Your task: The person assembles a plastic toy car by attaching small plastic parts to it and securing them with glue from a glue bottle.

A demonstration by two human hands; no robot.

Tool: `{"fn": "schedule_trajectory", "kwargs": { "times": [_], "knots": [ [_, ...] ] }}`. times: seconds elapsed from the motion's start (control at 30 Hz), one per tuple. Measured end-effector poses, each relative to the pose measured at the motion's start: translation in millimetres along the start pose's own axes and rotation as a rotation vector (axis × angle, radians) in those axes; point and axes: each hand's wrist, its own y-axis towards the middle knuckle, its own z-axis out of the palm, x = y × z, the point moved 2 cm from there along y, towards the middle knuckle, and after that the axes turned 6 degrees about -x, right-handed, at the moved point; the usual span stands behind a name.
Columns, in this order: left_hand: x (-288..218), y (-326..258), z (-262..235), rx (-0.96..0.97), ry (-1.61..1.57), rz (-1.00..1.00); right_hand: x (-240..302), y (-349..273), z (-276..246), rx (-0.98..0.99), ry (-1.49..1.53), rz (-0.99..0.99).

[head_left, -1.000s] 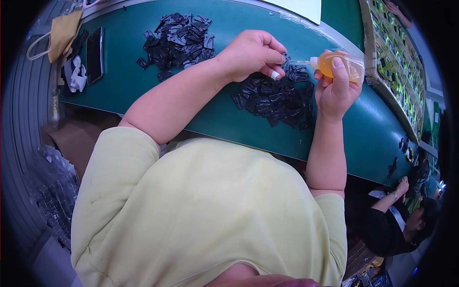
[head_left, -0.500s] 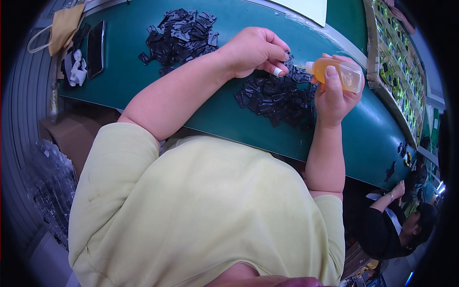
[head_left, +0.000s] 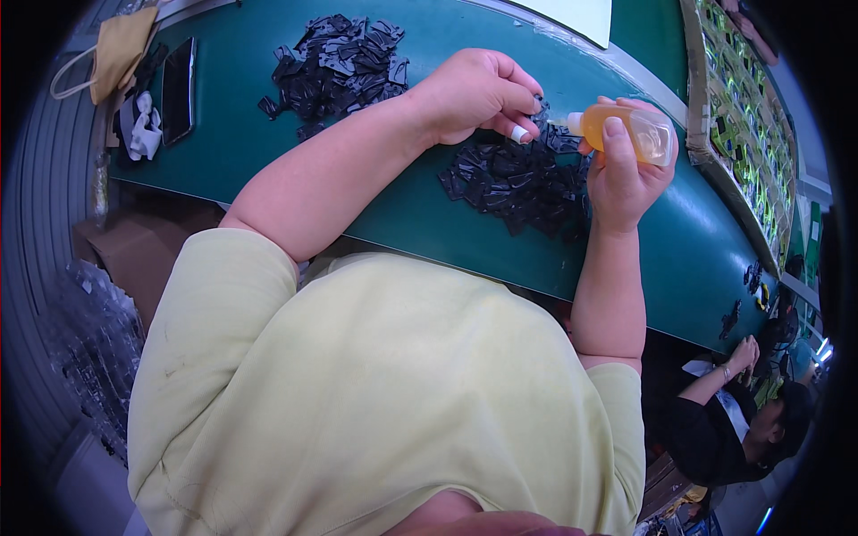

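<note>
My right hand (head_left: 621, 174) grips a small clear squeeze bottle (head_left: 633, 131) of orange liquid, its white nozzle pointing left. My left hand (head_left: 478, 94) is closed over a small black plastic part held right at the nozzle tip; the part itself is mostly hidden by my fingers. Both hands hover above a heap of black plastic parts (head_left: 523, 183) on the green table (head_left: 375, 192). A second, larger heap of the same black parts (head_left: 340, 62) lies farther left on the table.
A black phone (head_left: 177, 89), white cloth (head_left: 143, 129) and tan face mask (head_left: 121, 49) lie at the table's left end. A tray of green and yellow pieces (head_left: 737, 116) runs along the right. Another person (head_left: 742, 420) sits at lower right. Cardboard box (head_left: 125, 255) under the table.
The view has shifted slightly; my hands stay together over the pile, the bottle tilting a little flatter toward the part in my left hand.
</note>
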Motion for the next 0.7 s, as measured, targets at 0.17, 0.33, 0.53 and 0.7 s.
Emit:
{"fn": "schedule_trajectory", "kwargs": {
  "times": [0.17,0.33,0.53,0.7],
  "knots": [
    [1,0,0,0.005,0.008,0.004,4,-2,5,0.071,-0.098,-0.135],
    [1,0,1,-0.011,0.017,-0.022,8,3,1,0.212,-0.295,-0.388],
    [2,6,-2,-0.012,-0.011,0.012,12,14,-14,-0.193,0.152,0.036],
    [0,16,4,-0.049,0.042,0.049,6,27,-37,-0.349,0.467,0.222]
  ]
}}
